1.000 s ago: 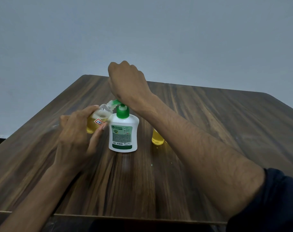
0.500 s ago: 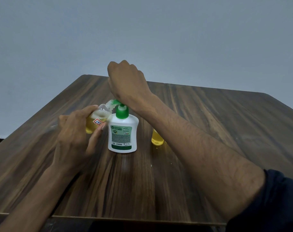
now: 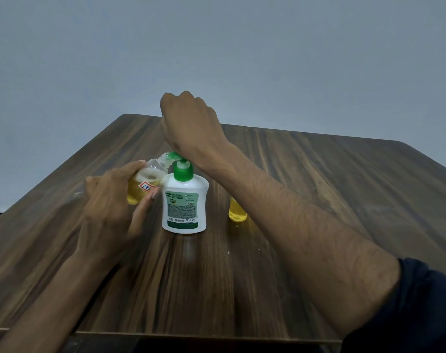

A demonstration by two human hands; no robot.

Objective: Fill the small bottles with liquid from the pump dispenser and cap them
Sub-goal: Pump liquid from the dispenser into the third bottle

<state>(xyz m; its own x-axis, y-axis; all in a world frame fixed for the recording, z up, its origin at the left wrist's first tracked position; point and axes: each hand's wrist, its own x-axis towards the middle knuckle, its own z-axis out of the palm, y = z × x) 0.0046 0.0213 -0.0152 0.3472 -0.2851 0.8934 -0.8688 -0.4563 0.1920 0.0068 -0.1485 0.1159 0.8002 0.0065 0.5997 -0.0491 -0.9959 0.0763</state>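
1. Clear small bottle (image 3: 146, 183), partly filled with yellow liquid and tilted, red-bordered label facing up: gripped by left hand (image 3: 112, 212), fingers curled around it, its open neck at the green spout.
2. Right hand (image 3: 191, 126): fingers curled downward, pressing on the pump head of the white pump dispenser (image 3: 185, 202), which stands upright on the table (image 3: 318, 179).
3. Second small bottle (image 3: 237, 212), yellow-filled, stands on the table right of the dispenser, partly hidden by the right forearm.

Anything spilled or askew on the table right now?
No puddle shows. Only small pale specks mark the wooden table near the pump dispenser. The small bottle is tilted, deliberately, to the spout.
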